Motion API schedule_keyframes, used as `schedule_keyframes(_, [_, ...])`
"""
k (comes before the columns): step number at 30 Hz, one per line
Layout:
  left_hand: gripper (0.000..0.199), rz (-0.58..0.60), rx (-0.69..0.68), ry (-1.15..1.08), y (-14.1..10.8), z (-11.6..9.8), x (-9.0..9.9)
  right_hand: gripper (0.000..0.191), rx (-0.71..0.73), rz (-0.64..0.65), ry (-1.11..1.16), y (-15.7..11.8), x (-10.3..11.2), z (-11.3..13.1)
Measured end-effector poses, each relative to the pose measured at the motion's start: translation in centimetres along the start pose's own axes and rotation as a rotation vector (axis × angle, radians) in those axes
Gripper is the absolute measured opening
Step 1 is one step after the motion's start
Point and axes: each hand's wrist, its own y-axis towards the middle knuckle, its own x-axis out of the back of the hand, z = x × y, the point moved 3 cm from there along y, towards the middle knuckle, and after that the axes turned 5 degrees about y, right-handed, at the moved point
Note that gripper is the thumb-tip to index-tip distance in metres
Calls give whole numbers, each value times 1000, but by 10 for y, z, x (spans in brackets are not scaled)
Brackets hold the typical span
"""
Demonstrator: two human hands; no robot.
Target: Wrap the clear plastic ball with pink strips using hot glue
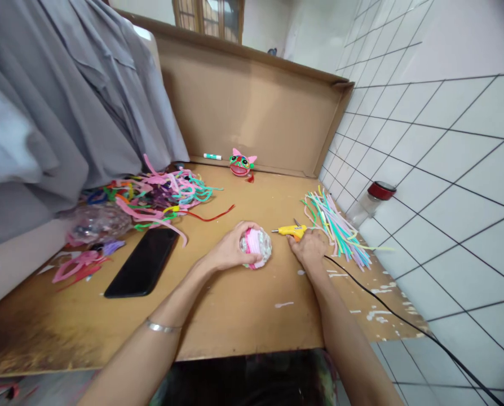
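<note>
My left hand [230, 248] curls around a round pink and whitish fuzzy craft piece [257, 247], which looks made of pipe cleaners. Its left side is hidden by my fingers. My right hand [310, 247] is closed over the handle end of a yellow hot glue gun [291, 230]. The nozzle points left toward the round piece, with a small gap between them. Beneath my right palm the handle is mostly out of sight. A black cord [374, 293] runs from near that hand over the table's right edge.
Pastel pipe cleaners [340, 228] lie beside a red-lidded jar [374, 200] at the tiled wall. Left are tangled coloured pipe cleaners [167, 192], a clear plastic bag [100, 223] and a black phone [142, 262]. A cat-like craft head [241, 163] and marker [212, 157] sit by the cardboard [252, 107].
</note>
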Motion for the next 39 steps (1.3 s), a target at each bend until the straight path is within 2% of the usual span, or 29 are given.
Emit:
schedule_keyframes(3, [64, -1, 4, -2, 0, 0, 0, 48, -29, 71, 33, 4, -1, -2])
schedule_keyframes(5, [65, 1, 7, -16, 0, 2, 0, 42, -47, 60, 91, 6, -2, -7])
schedule_keyframes(7, [66, -2, 9, -33, 1, 5, -1, 38, -55, -26, 172, 7, -1, -13])
schedule_keyframes(12, [67, 8, 34, -77, 1, 9, 0, 42, -64, -363, 423, -2, 14, -17])
schedule_keyframes(17, [66, 25, 66, -183, 1, 9, 0, 34, 181, -602, 593, -18, 29, 0])
schedule_keyframes(20, [66, 27, 79, -196, 1, 9, 0, 28, 326, -724, 590, -25, 36, 4])
schedule_keyframes(23, [67, 27, 85, -193, 1, 9, 1, 18, 409, -817, 529, -28, 43, 5])
schedule_keyframes(26, [66, 34, 81, -167, 1, 8, 1, 13, 465, -853, 471, -30, 48, 7])
schedule_keyframes(30, [64, 38, 67, -134, 0, 4, 2, 16, 558, -855, 468, -32, 49, 12])
schedule_keyframes(39, [65, 21, 53, -113, 0, 3, 1, 18, 537, -861, 457, -32, 47, 11])
